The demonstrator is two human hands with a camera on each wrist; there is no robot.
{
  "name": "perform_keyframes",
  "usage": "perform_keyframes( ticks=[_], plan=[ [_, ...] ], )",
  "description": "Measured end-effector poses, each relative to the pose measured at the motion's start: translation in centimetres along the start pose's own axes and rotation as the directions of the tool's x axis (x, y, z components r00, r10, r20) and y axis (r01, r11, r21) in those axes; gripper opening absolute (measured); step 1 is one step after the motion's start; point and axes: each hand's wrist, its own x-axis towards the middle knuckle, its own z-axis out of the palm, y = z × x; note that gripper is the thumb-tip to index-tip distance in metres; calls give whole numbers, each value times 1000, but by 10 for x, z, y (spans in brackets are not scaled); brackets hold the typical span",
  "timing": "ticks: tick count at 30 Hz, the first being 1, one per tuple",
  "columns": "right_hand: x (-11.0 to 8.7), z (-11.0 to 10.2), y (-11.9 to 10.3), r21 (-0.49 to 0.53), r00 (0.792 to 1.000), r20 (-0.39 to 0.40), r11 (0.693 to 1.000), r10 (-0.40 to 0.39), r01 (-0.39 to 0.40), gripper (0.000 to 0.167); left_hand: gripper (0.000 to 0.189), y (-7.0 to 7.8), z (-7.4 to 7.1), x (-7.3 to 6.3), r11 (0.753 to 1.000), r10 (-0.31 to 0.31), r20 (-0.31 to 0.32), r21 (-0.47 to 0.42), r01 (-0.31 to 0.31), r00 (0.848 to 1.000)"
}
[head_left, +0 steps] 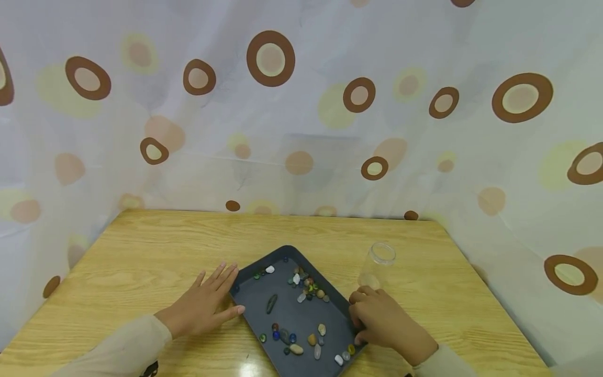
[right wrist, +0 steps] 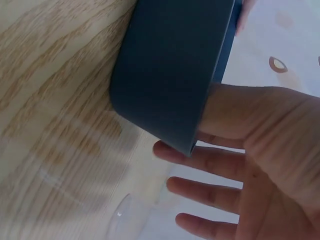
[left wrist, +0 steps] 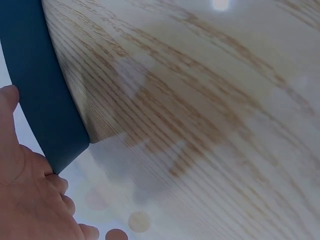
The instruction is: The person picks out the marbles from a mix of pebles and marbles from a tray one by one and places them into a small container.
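A dark grey rectangular tray [head_left: 292,314] sits at an angle on the wooden table, with small coloured stones scattered in it. My left hand [head_left: 204,305] lies along the tray's left corner, fingers straight on the outside and thumb over the rim. In the left wrist view the tray's outer wall [left wrist: 37,85] rises beside that hand. With the thumb inside and a finger outside, my right hand [head_left: 379,318] holds the right edge; the right wrist view shows its other fingers spread. Just beyond it stands a clear jar [head_left: 369,268].
Among the stones are a long dark green one [head_left: 271,303], a cluster of mixed pebbles [head_left: 311,287] near the far right wall, and several blue, white and tan ones nearer me. The wooden table [head_left: 165,246] ends at a patterned curtain [head_left: 301,115] behind and on both sides.
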Motion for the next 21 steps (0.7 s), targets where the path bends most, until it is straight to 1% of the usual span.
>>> perform_keyframes(
  ticks=[8,10,13,16,21],
  plan=[
    [7,4,-11,-124,996,54,990,71,-64,41,86,2,-3,0,1000,2,13,14,-2,1000],
    [8,5,-12,-143,995,63,988,76,-66,41,86,3,-3,0,1000,2,18,12,-2,1000],
    [8,5,-12,-158,996,65,986,60,-49,42,87,3,-4,1,1000,1,19,17,-2,1000],
    [8,4,-9,-143,998,61,989,29,-20,42,87,4,-4,2,1000,4,15,23,-4,1000],
    [8,1,-4,-55,997,69,998,-23,27,37,88,4,-4,1,1000,-4,16,28,4,1000]
  ],
)
